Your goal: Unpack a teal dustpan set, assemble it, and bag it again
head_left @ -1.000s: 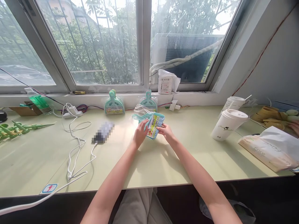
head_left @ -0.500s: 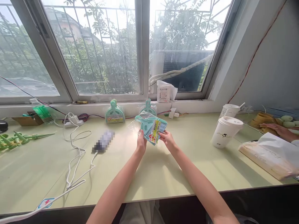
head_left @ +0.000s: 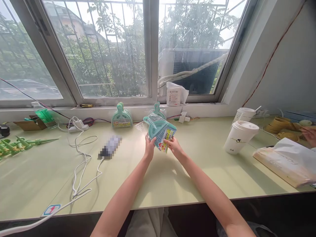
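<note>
A teal mini dustpan and brush set (head_left: 158,130) is held up over the middle of the table, tilted, with its handle towards the upper left. Clear plastic film (head_left: 140,126) sticks out at its left. My left hand (head_left: 149,148) is closed around its lower left edge. With thumb and fingers, my right hand (head_left: 174,146) grips the lower right side, where a yellow printed label card (head_left: 168,135) lies across the bristles. Behind it, a second teal dustpan set (head_left: 157,107) leans at the wall, partly covered. Another wrapped stack of dustpan sets (head_left: 121,117) stands to its left.
A phone (head_left: 110,147) on a white cable (head_left: 77,154) lies left. White paper cups (head_left: 240,138) and a tissue pack (head_left: 283,161) stand right. A green bottle (head_left: 44,115), power strip (head_left: 78,126) and green plastic parts (head_left: 22,144) are far left. Another person's hand (head_left: 309,134) shows far right.
The dustpan set has turned in my hands, and its label card now sits further right and looks narrower. My right hand has shifted slightly on it. The other person's hand has moved right.
</note>
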